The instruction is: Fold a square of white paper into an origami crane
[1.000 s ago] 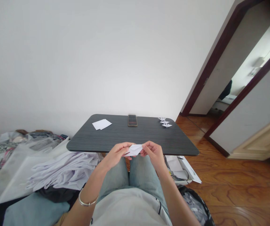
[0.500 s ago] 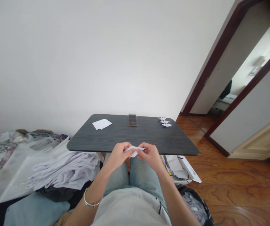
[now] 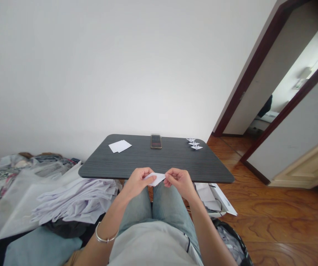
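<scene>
A small folded piece of white paper (image 3: 155,179) is held in front of me, just over the near edge of the dark wood-grain table (image 3: 161,159). My left hand (image 3: 138,183) pinches its left part between thumb and fingers. My right hand (image 3: 179,183) has its fingertips at the paper's right tip. Part of the paper is hidden by my left fingers. Both hands are over my lap, and a thin bracelet circles my left wrist.
On the table's far side lie loose white paper sheets (image 3: 120,146), a phone (image 3: 156,141) and several small origami cranes (image 3: 194,144). A heap of white cloth (image 3: 75,201) lies to the left. Papers (image 3: 206,194) and a dark bag (image 3: 229,240) lie lower right, beside the wooden floor.
My hands have drawn slightly apart since the last frame. The paper is now a narrow folded shape, compared with the broader shape one second ago.
</scene>
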### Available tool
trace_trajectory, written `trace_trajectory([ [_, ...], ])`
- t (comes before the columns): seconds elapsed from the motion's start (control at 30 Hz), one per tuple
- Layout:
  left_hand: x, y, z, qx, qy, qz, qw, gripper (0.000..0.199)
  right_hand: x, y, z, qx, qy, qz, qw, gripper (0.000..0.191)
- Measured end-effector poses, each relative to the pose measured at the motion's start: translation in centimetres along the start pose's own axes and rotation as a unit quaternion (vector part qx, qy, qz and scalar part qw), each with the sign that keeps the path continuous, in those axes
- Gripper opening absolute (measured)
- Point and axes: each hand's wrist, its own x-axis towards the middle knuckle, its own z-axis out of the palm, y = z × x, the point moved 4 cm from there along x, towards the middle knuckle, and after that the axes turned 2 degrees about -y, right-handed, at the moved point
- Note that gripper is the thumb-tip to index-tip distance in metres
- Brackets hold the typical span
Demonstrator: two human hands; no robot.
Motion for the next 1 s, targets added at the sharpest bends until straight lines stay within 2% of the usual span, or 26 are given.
trace_trajectory([
  [0.13, 0.0, 0.1, 0.1, -0.004, 0.004, 0.004, 1.000, 0.027, 0.0, 0.0, 0.4, 0.002, 0.005, -0.009, 1.000, 0.020],
  [0.27, 0.0, 0.1, 0.3, 0.044, 0.015, 0.017, 0.999, 0.026, 0.0, 0.2, 1.3, -0.011, -0.019, -0.008, 1.000, 0.018],
  [0.4, 0.0, 0.0, 0.4, 0.072, 0.020, 0.033, 0.997, 0.027, 0.0, 0.4, 1.5, -0.014, -0.010, -0.012, 1.000, 0.017],
  [0.7, -0.2, -0.2, -0.1, -0.055, 0.002, -0.013, 0.998, 0.028, 0.1, 0.2, 0.6, -0.014, 0.011, -0.017, 1.000, 0.018],
  [1.0, -0.1, -0.3, -0.6, -0.064, 0.008, -0.015, 0.998, 0.027, 0.5, 0.1, -0.3, 0.024, 0.046, -0.008, 0.999, 0.024],
])
